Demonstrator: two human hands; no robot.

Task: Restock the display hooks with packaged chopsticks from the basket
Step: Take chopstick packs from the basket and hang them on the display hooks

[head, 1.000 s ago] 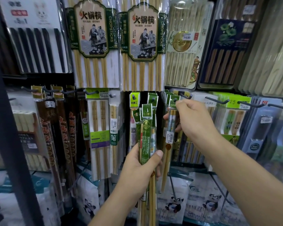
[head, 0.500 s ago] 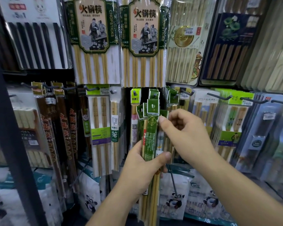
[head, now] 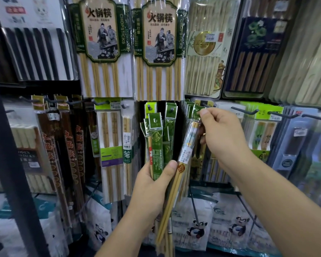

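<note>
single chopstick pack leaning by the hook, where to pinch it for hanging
Pinch the green header tab from the right, as the right hand does: flat, next to the hook, while the bundle in the left hand crowds its lower half.

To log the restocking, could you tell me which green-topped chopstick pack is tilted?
The clear-wrapped pack pinched by the right hand; it slants, while the bundle in the left hand and hung packs stand upright.

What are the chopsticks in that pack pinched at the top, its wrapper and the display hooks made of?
The chopsticks look like bamboo or wood: matt, pale yellow sticks. The wrapper seems thin clear plastic film, glossy and crinkled, with a green header. The hook looks like dark coated metal wire, though blur leaves that open.
</note>
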